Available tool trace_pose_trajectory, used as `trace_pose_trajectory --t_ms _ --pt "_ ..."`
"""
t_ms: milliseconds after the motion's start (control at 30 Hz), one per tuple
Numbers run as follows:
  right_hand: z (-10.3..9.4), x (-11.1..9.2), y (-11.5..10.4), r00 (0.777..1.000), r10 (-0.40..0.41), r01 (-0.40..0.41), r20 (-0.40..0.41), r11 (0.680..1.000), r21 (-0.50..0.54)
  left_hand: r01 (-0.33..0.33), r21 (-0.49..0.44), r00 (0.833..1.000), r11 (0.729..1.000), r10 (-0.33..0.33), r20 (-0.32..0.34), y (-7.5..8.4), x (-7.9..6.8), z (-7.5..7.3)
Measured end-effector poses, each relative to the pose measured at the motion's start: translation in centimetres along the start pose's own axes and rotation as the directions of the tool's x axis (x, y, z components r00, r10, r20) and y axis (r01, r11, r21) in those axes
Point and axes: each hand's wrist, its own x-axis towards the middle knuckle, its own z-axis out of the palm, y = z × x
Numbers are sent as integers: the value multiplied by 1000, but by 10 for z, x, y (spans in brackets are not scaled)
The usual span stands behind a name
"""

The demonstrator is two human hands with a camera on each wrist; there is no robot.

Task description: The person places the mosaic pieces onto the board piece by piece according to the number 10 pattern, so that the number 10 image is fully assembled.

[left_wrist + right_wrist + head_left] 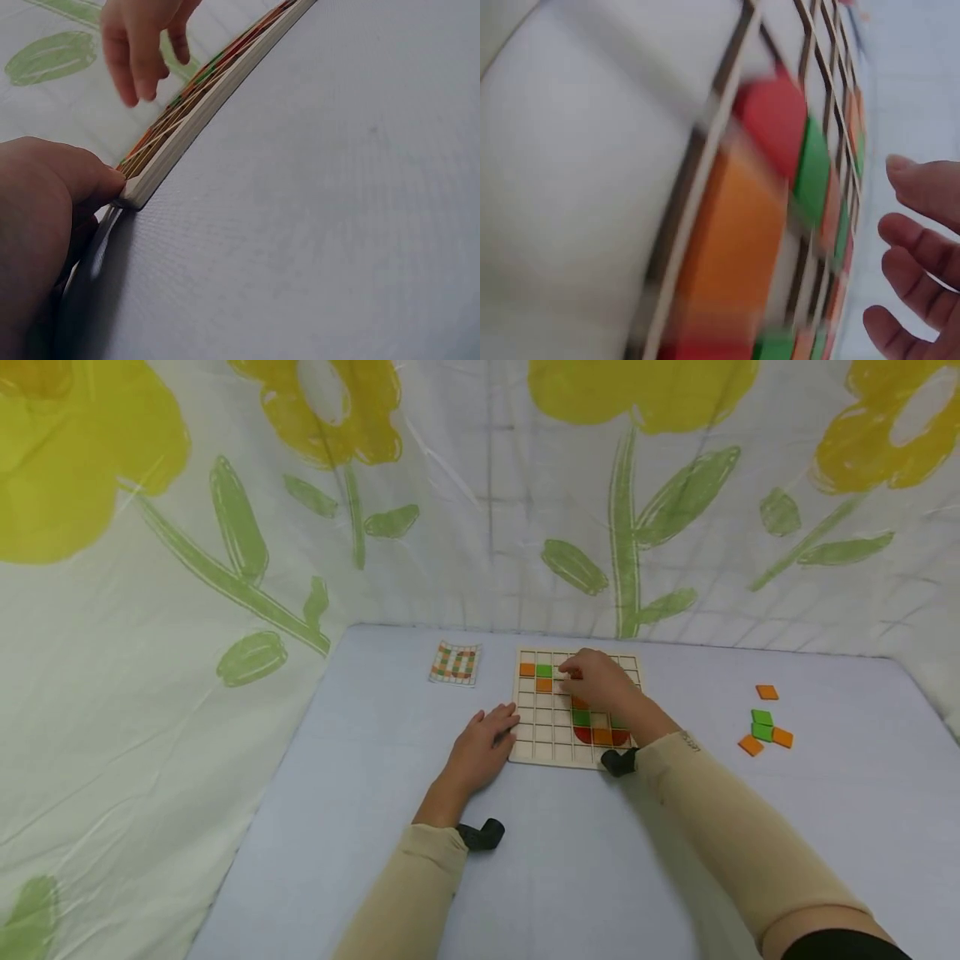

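Note:
A pale wooden grid board (534,727) lies on the table, with orange, green and red tiles in some of its squares. My left hand (482,747) rests beside its left edge, fingers fairly straight and touching the rim. Up close in the left wrist view, the thumb (94,176) is against the board's corner (139,193). Over the upper part of the board hovers my right hand (600,681), covering some squares. Its fingers (922,240) are loosely bent and apart in the right wrist view, with nothing between them. Near it are an orange tile (731,232) and a rounded red tile (772,127).
A small pattern card (455,663) with a coloured grid lies left of the board. Off to the right are loose orange tiles (767,692) and green tiles (762,717). A white curtain with yellow flowers (450,527) hangs behind the table (555,860).

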Motion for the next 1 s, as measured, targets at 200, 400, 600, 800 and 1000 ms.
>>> trace_pose_trajectory --t_ms 200,400,600,800,1000 --pt "-24 -26 46 995 91 -91 -33 996 7 16 -10 1000 1000 -16 -6 -3 0 1" --pt "-39 -54 96 982 175 -177 -76 984 -9 44 -5 999 999 -44 -31 -10 -6 -8" --pt "-63 -103 147 965 252 -256 -78 966 -43 28 -22 999 999 -28 -17 -7 -4 -11" --pt "-85 -144 180 904 427 -428 -27 900 -85 12 -23 1000 1000 -12 -10 -3 -2 -4" --pt "-94 -162 190 833 553 -551 -13 828 -104 27 -38 1000 999 -27 -9 3 -1 0"
